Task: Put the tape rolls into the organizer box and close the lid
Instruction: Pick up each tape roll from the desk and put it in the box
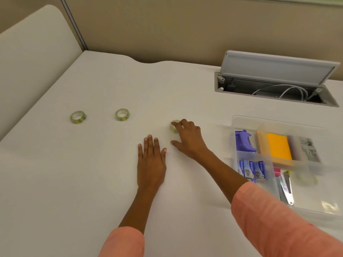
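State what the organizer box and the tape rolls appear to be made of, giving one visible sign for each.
Organizer box: probably clear, slightly frosted plastic, since its contents show through the walls. Tape rolls: apparently glossy transparent film wound on pale cores; the green-yellow print shows through.

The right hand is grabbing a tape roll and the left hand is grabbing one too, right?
Not quite. The head view shows the right hand curling its fingers on a tape roll, but the left hand lies flat on the table, holding nothing.

white desk [111, 173] with an open cable hatch [274, 86]
grey lid [278, 68] stands tilted up; white cables [289, 90] lie inside.
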Demonstrator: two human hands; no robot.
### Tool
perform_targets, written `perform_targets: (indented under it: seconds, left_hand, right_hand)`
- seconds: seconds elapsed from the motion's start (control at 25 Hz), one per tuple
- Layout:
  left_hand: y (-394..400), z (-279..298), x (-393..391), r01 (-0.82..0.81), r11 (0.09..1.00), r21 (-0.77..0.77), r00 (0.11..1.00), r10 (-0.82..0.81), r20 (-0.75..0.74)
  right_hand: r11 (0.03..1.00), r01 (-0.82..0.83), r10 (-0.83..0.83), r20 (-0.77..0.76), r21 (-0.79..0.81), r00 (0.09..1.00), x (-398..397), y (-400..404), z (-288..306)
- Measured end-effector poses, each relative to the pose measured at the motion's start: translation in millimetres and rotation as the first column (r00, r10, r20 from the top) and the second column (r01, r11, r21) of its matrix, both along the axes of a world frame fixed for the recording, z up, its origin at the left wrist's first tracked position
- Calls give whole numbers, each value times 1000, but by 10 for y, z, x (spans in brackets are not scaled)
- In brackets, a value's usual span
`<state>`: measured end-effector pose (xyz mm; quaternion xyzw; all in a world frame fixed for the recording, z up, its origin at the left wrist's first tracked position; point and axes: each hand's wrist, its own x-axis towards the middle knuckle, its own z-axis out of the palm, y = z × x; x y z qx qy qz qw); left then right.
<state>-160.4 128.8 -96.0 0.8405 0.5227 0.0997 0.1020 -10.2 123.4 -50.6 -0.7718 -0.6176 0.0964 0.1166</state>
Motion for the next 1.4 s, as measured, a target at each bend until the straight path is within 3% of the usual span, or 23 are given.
perform_targets:
  seconds: [0.4,0.72,0.92,1.08,1.28,1.4]
  left_hand:
    - [-207,143,-19,40,998,-56,997,-36,64]
    - [-607,264,219,89,965,-246,918,16,395]
    - [-994,532,699,230,946,-230,846,-78,527]
    - [-1288,695,1104,358,916,-181,818,-214,534]
    - [-1566,647,1397,459,867,-194,795,-304,525]
    - [-1603,545,1416,458,877,-149,834,-365,414]
  right_hand:
    - [992,111,-94,-245,58,965,-33,-683,109]
    - [945,294,-211,-421,142,882,234,-1113,386]
    - [887,406,-259,-488,222,833,528,-1546,604]
    - [826,495,-338,-464,271,819,894,-1991,717]
    - [718,656,-502,-477,235,721,1452,-2651,732]
    - [692,706,-592,-440,151,675,1688,-2950,671]
